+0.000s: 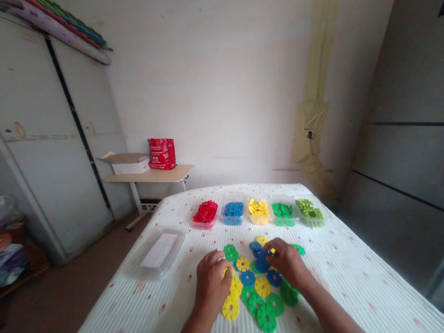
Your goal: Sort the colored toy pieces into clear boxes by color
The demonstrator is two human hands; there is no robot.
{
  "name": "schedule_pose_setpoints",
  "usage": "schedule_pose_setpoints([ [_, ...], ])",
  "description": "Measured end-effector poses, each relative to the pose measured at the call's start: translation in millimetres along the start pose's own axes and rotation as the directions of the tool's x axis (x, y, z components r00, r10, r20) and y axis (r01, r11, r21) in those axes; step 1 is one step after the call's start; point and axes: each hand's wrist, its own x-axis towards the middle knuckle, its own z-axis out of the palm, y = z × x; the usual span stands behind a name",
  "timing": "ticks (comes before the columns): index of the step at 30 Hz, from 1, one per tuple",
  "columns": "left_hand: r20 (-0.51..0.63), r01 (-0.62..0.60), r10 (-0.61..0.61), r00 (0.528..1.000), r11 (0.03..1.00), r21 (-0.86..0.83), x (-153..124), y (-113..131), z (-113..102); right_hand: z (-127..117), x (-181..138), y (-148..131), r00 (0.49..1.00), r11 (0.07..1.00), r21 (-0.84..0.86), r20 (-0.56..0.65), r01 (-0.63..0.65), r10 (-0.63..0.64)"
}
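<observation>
Flat notched plastic discs lie on the table in front of me in a loose, partly overlapping group. My left hand (213, 279) is closed, its thumb and fingers curled on a yellow disc (230, 272) at the group's left edge. Other yellow discs (231, 308) run toward me below it. My right hand (287, 260) bends its fingers closed over blue discs (261, 264), and a bit of yellow shows by its fingertips; what they grip is partly hidden. Between the hands are a single yellow disc (242, 264) and a blue disc (247, 278). Green discs (266, 318) sit nearest me.
Clear tubs of red (205, 213), blue (233, 211), yellow (258, 209), green (283, 211) and light green pieces (309, 210) line the far side. A clear plastic lid (157, 252) lies left. Behind stands a small table (165, 175) with a red bag (162, 154).
</observation>
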Motion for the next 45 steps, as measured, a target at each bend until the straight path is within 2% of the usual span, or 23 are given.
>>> schedule_pose_setpoints([
  [2, -0.01, -0.007, 0.007, 1.0, 1.0, -0.005, -0.4, -1.1, 0.9, 4.6, 0.3, -6.4, 0.999, 1.0, -0.024, 0.05, 0.001, 0.001],
  [6, -0.018, -0.021, 0.022, 1.0, 0.999, 0.025, -0.7, -2.2, 1.6, 11.2, 0.7, -15.3, 0.989, 0.969, -0.244, 0.133, -0.025, 0.06],
  [8, -0.014, -0.027, 0.028, 1.0, 0.999, 0.037, -0.6, -1.6, 1.2, 12.1, 1.2, -16.2, 0.986, 0.953, -0.301, 0.146, -0.037, 0.084],
  [19, -0.001, -0.037, 0.037, 0.999, 0.998, 0.049, -1.6, -0.9, 1.8, 13.3, 0.0, -5.4, 0.978, 0.981, -0.188, 0.188, -0.056, 0.092],
  [24, 0.002, -0.024, 0.024, 1.0, 1.0, 0.009, -0.7, 2.8, -1.3, 6.7, 0.3, -9.3, 0.99, 0.996, -0.044, 0.122, -0.072, 0.077],
  [28, 0.062, 0.027, -0.022, 0.998, 0.995, -0.092, 0.3, 12.7, -4.2, 8.4, -0.2, -9.7, 0.991, 0.968, 0.225, 0.1, -0.112, 0.091],
  [31, 0.124, 0.106, -0.083, 0.989, 0.976, -0.188, 0.4, 20.5, -2.0, 16.9, -1.9, -11.3, 0.983, 0.853, 0.501, 0.169, -0.148, 0.071],
  [34, 0.202, 0.195, -0.139, 0.969, 0.936, -0.292, -0.1, 24.7, 2.4, 25.0, -4.6, -17.4, 0.974, 0.718, 0.68, 0.224, -0.148, -0.011],
  [38, 0.304, 0.324, -0.199, 0.932, 0.831, -0.452, -2.8, 24.6, 5.8, 22.8, -7.4, -25.6, 0.964, 0.618, 0.771, 0.254, -0.153, -0.079],
  [40, 0.345, 0.402, -0.243, 0.907, 0.746, -0.531, -3.7, 23.0, 5.7, 15.6, -7.1, -24.8, 0.961, 0.622, 0.768, 0.264, -0.156, -0.084],
  [42, 0.387, 0.49, -0.311, 0.868, 0.666, -0.562, -0.7, 20.3, 4.6, 6.9, -5.6, -19.9, 0.972, 0.65, 0.745, 0.232, -0.15, -0.041],
  [45, 0.424, 0.58, -0.398, 0.814, 0.61, -0.541, 21.3, 15.0, 1.8, -2.6, -2.8, -9.2, 0.985, 0.68, 0.712, 0.136, -0.174, 0.11],
])
